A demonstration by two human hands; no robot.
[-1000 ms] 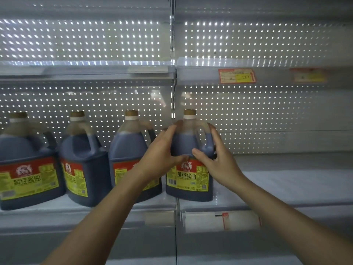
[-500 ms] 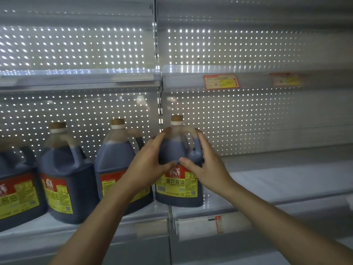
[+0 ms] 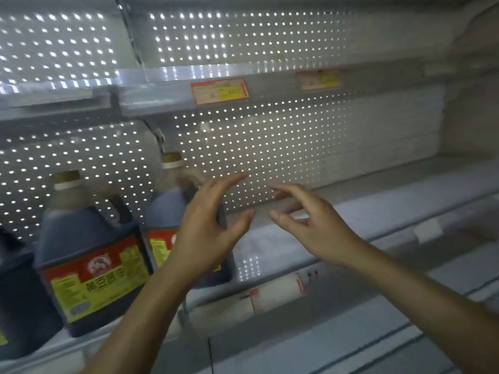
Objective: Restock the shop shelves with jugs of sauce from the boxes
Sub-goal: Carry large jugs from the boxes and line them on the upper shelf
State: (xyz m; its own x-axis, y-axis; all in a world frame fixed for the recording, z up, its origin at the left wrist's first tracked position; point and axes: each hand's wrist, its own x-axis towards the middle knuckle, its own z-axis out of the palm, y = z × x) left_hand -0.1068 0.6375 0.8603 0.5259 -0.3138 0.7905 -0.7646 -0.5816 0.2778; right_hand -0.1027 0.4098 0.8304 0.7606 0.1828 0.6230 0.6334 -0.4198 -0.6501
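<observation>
Head view: my left hand [image 3: 208, 228] hangs slack-fingered before the upright rightmost jug [image 3: 172, 211]; my right hand [image 3: 307, 225], equally empty, hovers right of it.

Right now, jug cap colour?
Tan-gold cap over a white collar, on the sauce jug; head view.

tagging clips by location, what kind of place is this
Most likely a shop aisle: a shelf with perforated backing, price tags on the shelf edge above, and identical labelled sauce jugs lined up in a row.
</observation>
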